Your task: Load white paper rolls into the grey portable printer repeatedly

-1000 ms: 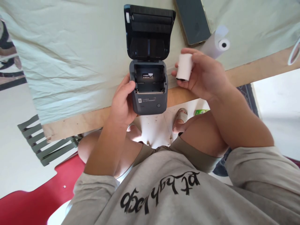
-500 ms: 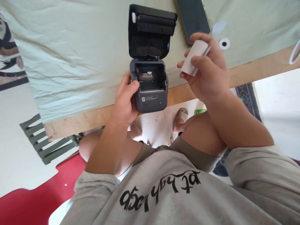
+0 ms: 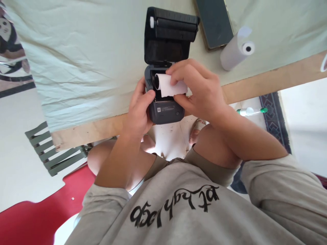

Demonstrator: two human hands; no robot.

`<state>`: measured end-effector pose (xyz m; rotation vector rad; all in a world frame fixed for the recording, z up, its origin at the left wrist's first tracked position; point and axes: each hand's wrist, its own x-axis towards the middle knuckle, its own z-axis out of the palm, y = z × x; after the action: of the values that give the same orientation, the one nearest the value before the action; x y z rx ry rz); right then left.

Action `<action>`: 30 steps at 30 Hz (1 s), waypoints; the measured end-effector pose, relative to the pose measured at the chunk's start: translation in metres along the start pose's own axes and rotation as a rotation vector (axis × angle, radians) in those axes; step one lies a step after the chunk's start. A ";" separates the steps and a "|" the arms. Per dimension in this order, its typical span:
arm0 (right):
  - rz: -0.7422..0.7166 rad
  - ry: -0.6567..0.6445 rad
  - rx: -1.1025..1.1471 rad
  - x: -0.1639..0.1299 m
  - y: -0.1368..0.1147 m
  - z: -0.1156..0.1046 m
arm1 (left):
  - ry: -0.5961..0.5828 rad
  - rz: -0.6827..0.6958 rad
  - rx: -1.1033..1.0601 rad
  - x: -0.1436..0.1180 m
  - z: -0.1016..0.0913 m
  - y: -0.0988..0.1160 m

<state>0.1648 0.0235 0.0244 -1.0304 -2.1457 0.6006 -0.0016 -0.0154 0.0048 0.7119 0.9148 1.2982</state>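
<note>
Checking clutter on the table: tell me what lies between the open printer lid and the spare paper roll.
In the head view, a dark phone lies between the printer lid and the spare paper roll.

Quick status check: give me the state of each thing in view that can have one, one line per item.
Printer: lid open, tipped back; gripped at its side by left hand.
Small paper roll: held by right hand at the open paper bay, loose end showing.
Spare paper roll: lying on its side on the cloth, untouched.
Phone: screen dark, flat on the cloth.
</note>
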 end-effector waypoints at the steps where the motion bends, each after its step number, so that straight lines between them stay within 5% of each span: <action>1: 0.007 -0.005 0.014 0.001 -0.001 0.000 | 0.001 0.001 0.000 -0.001 0.000 0.000; 5: -0.074 0.054 -0.057 0.001 -0.001 -0.002 | -0.018 0.003 -0.019 -0.002 -0.001 0.001; 9: -0.325 0.139 -0.166 -0.004 0.000 0.000 | -0.056 -0.017 -0.031 -0.001 -0.005 -0.001; 14: -0.494 0.088 -0.079 -0.010 0.004 0.004 | -0.010 -0.011 0.083 -0.001 -0.008 -0.002; 20: -0.129 0.389 0.163 -0.011 0.010 -0.007 | -0.024 -0.048 0.167 -0.003 -0.009 0.002; 24: 0.128 0.202 0.354 -0.005 0.009 -0.012 | -0.090 0.016 0.141 0.000 -0.016 -0.004; 30: 0.269 0.255 0.628 0.001 0.014 -0.010 | -0.106 0.018 0.107 0.003 -0.023 -0.010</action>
<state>0.1786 0.0334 0.0226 -0.9712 -1.4556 1.1160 -0.0165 -0.0157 -0.0157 0.8663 0.8976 1.2226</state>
